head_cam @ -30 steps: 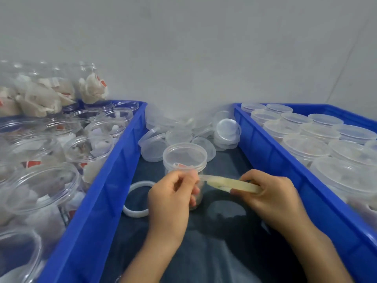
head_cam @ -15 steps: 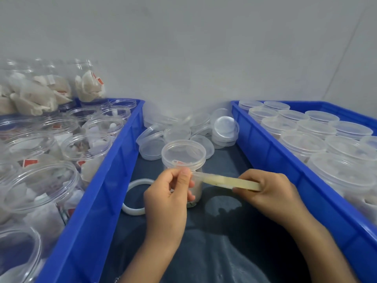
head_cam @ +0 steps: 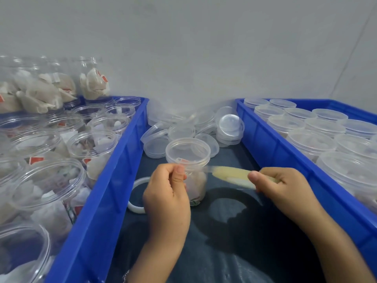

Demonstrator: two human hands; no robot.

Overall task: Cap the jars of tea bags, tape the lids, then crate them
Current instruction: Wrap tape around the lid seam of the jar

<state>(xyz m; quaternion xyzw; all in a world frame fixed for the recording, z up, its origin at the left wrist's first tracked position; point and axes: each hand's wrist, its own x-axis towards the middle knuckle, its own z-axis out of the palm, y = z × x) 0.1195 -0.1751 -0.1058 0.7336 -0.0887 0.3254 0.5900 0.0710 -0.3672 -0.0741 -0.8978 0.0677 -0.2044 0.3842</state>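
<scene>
Left hand [head_cam: 166, 193] at centre frame, thumb and fingers pinched on the tape end against the capped jar [head_cam: 188, 169] just under its lid [head_cam: 187, 150]. Right hand [head_cam: 283, 186], right of centre, grips the tape strip [head_cam: 230, 176] between thumb and fingers; a roll there cannot be made out. The strip runs nearly level, left to right, its long axis across the frame, from jar to right hand. The jar stands upright on the dark surface [head_cam: 234, 242], mouth up, between the two blue crates [head_cam: 106, 190]. It looks light, thin-walled and slick, likely to tip or turn under a pull, so steady it at the neck. The tape is limp and sticky: keep it taut, fingers at the edges.
</scene>
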